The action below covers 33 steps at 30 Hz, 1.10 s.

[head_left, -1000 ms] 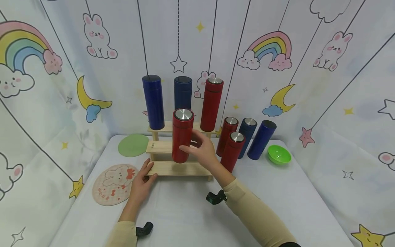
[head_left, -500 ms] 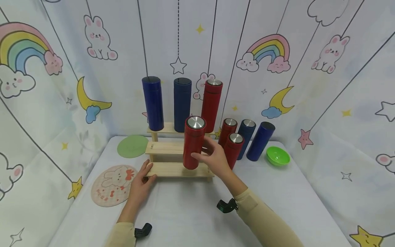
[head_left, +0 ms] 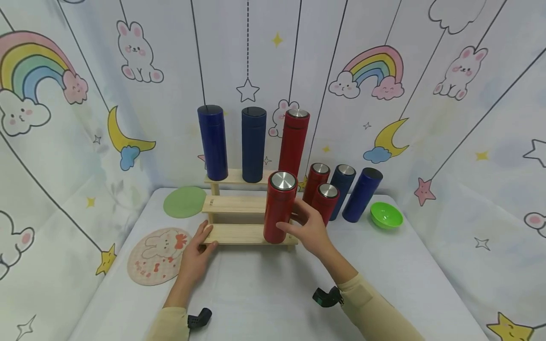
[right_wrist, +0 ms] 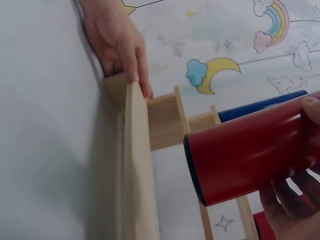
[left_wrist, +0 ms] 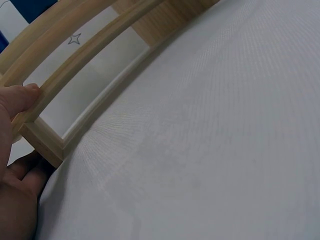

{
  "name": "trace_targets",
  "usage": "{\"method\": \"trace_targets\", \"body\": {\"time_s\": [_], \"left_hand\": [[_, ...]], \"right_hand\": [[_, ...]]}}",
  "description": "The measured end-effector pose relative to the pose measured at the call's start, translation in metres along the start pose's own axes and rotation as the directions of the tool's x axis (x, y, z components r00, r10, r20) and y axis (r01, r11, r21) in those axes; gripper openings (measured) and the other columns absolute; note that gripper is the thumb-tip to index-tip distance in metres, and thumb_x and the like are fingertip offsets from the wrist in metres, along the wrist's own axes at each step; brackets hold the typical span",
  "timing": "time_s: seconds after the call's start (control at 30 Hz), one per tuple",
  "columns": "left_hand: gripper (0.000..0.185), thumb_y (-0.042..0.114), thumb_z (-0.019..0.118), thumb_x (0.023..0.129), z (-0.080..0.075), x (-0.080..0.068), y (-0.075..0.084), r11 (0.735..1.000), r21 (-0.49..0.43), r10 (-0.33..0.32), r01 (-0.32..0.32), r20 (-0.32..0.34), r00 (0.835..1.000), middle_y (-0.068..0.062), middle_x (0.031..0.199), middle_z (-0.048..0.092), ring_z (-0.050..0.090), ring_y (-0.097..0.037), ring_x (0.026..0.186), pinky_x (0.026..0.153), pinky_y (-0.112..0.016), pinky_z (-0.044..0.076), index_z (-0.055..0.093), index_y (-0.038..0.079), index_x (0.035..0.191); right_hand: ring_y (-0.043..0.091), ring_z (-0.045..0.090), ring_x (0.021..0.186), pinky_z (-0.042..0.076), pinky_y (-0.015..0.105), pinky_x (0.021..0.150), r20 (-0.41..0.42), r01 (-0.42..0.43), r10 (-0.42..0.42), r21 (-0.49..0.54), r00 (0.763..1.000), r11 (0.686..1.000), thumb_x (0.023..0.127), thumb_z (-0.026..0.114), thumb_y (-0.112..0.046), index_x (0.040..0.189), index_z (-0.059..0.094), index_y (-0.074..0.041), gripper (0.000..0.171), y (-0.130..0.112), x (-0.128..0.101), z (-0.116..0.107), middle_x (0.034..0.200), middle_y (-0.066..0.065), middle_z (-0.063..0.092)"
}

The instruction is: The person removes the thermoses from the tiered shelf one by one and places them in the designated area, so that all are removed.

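Right hand [head_left: 309,227] wrapped round red flask [head_left: 279,207] mid-body, base just above lowest step of wooden rack [head_left: 239,234], at rack's 3 o'clock end. Smooth lacquered cylinder, steel cap (probably slippery, moderately heavy); best gripped mid-height. Left hand [head_left: 197,251] pinching rack's 9 o'clock corner on table [head_left: 256,293].

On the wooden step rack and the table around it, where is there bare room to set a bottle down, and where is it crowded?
The middle step is bare. So is the bottom step between the left hand and the red bottle gripped by the right hand. The table in front of the rack lies open. The top step holds three bottles; right of the rack, four bottles stand packed.
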<state>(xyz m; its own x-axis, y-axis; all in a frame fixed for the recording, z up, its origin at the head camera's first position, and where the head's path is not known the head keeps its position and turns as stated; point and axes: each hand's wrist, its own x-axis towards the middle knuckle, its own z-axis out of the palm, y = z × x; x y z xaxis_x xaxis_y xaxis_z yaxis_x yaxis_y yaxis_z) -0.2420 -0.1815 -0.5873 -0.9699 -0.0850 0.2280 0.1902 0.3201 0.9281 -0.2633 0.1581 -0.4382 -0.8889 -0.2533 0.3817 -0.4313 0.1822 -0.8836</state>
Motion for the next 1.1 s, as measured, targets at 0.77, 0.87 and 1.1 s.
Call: {"method": "trace_targets", "body": {"time_s": [0.77,0.87,1.1], "left_hand": [[0.059,0.005,0.071,0.106,0.0,-0.001,0.001,0.998,-0.043,0.047,-0.047,-0.003,0.999,-0.018,0.176,0.027,0.024,-0.038,0.161,0.109,-0.005,0.029,0.049,-0.003,0.16],[0.059,0.006,0.071,0.106,0.0,0.0,0.001,0.997,-0.057,0.044,-0.044,0.002,0.999,-0.017,0.177,0.026,0.022,-0.037,0.162,0.11,-0.005,0.029,0.049,-0.002,0.16],[0.059,0.007,0.07,0.107,0.001,0.0,0.0,0.998,-0.051,0.032,-0.032,0.004,0.999,-0.016,0.177,0.026,0.022,-0.034,0.162,0.111,-0.006,0.029,0.049,-0.001,0.161]], "right_hand": [[0.03,0.07,0.123,0.057,0.052,0.105,-0.015,-0.102,0.101,-0.04,0.995,0.994,0.091,0.09,-0.016,0.147,0.066,-0.015,0.061,0.008,-0.039,-0.042,0.134,0.008,0.073],[0.03,0.069,0.123,0.059,0.043,0.103,-0.017,-0.115,0.114,-0.056,0.993,0.992,0.091,0.089,-0.016,0.147,0.065,-0.014,0.061,0.01,-0.043,-0.048,0.135,0.008,0.072],[0.032,0.066,0.129,0.054,0.052,0.109,-0.022,-0.135,0.134,-0.092,0.991,0.987,0.093,0.088,-0.016,0.149,0.063,-0.01,0.061,0.015,-0.05,-0.063,0.138,0.011,0.07]]}}
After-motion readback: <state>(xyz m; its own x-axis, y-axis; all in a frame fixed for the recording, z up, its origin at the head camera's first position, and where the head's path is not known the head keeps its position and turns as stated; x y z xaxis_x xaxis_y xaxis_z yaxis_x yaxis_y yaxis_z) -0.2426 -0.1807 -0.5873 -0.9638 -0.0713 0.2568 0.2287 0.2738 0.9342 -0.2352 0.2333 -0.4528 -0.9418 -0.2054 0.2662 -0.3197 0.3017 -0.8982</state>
